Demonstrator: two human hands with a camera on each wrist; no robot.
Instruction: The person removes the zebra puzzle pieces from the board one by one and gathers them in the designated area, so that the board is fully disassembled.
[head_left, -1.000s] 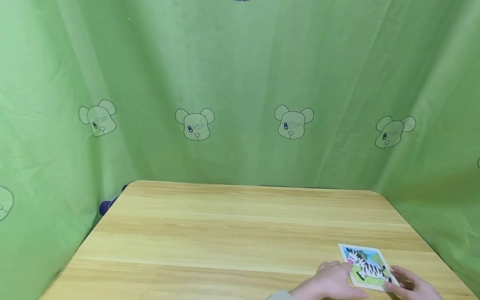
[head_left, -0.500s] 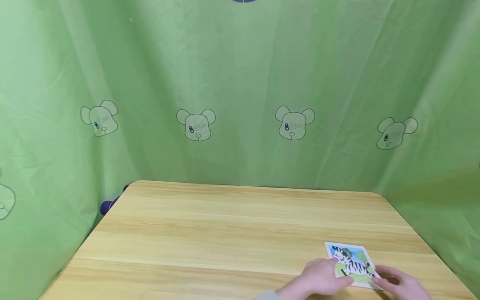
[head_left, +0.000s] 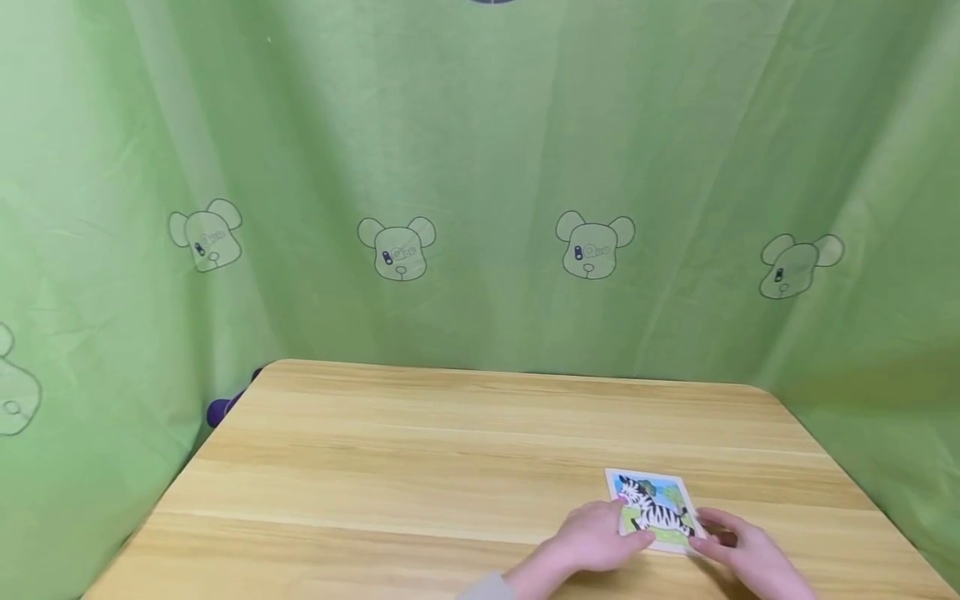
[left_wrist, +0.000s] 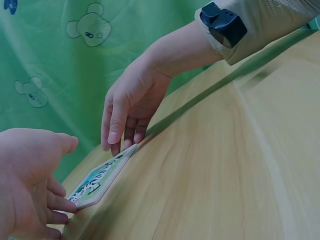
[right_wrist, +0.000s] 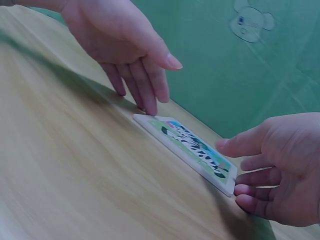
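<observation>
A thin, square zebra picture board [head_left: 660, 515] with a white border lies flat at the right front of the wooden table [head_left: 375, 475]. On its left side my left hand [head_left: 596, 535] has its fingers right at the edge, thumb spread away. Opposite, the fingertips of my right hand [head_left: 750, 557] meet the right edge, with the thumb near the front corner. In the right wrist view the right thumb stands apart above the board [right_wrist: 192, 150], fingers loosely bent against its side. The left wrist view shows the left fingers [left_wrist: 60, 202] touching the near corner.
Green curtain [head_left: 480, 167] with bear-head prints hangs behind and on both sides of the table. A dark purple object [head_left: 219, 412] shows beyond the table's left rear edge. A dark camera [left_wrist: 224, 25] is strapped over the right sleeve.
Both hands have moved left across the table, and the zebra picture board has slid left between them, slightly farther from me. The head view has shifted a little.
</observation>
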